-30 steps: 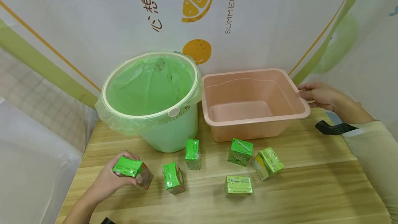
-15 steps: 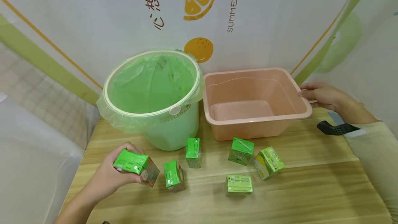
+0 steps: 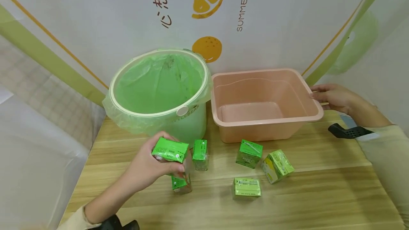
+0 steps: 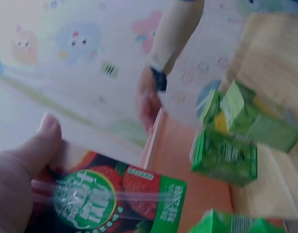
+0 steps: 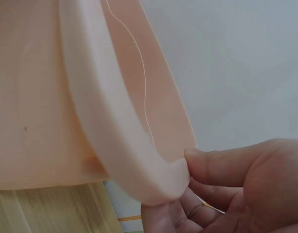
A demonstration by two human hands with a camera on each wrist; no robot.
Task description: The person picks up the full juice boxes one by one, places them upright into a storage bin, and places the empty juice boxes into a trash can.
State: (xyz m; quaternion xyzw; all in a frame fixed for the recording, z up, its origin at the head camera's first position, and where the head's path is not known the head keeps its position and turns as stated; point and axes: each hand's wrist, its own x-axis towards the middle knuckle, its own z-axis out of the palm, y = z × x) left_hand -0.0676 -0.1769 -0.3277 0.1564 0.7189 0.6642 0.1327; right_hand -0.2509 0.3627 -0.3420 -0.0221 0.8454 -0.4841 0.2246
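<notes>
My left hand (image 3: 148, 168) grips a juice box (image 3: 170, 149) with a green top, held above the table in front of the bin. In the left wrist view its side (image 4: 110, 199) is red with a round green label. Partly hidden below it stands another green-topped box (image 3: 181, 184), and a further one (image 3: 200, 152) is just to its right. At the far right, my right hand (image 3: 338, 99) pinches the rim of a pink plastic basin (image 3: 268, 121). Thumb and fingers on that rim (image 5: 110, 126) show in the right wrist view.
A pale green bin (image 3: 191, 129) lined with a green bag stands left of the basin. In front of the basin are a dark green box (image 3: 249, 153), a yellow-green box (image 3: 277, 166) and a light green box (image 3: 247, 187), on the wooden table (image 3: 306, 201). A printed curtain (image 3: 274, 20) hangs behind.
My left hand has carried the juice box right and upward, from the table's left side to over the neighbouring boxes. My right hand stays on the basin rim. The view has shifted slightly.
</notes>
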